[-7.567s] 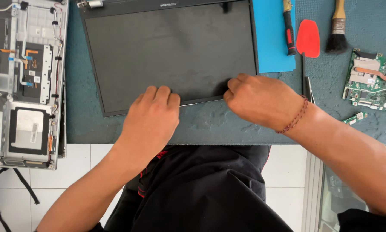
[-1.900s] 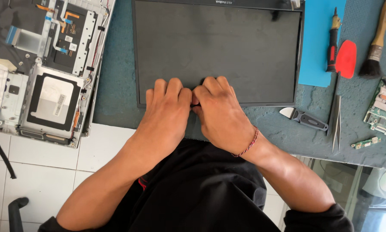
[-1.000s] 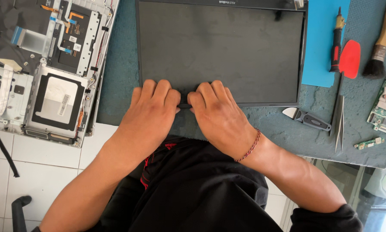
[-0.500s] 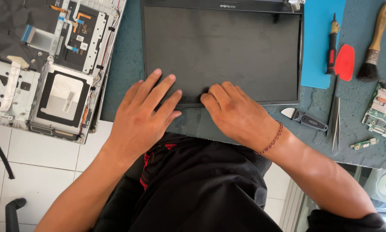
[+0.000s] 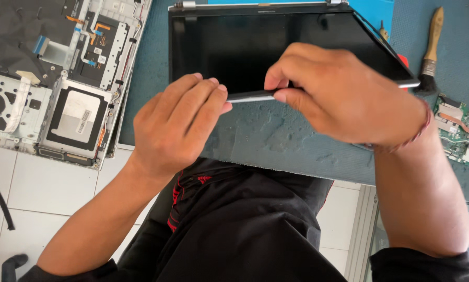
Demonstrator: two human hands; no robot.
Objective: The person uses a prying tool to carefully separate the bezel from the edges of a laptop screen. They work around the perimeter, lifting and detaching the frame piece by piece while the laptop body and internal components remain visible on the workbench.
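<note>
The laptop screen panel (image 5: 276,49) lies tilted on the teal worktop (image 5: 276,141), its near edge raised. The right hand (image 5: 349,99) pinches that edge and hides its middle. The left hand (image 5: 174,125) rests fingertips against it, grip loose. A white rectangular label (image 5: 80,117) sits on the opened chassis (image 5: 57,78) at left.

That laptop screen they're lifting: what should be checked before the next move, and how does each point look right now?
1. Right hand pinching the near edge of the screen panel: ok.
2. Left hand supporting that edge with its fingertips: ok.
3. Near edge raised off the teal mat: ok.
4. Any cable attached behind the panel: cannot tell.
5. Brush clear of the panel: ok.
6. Opened laptop base clear to the side: ok.
</note>
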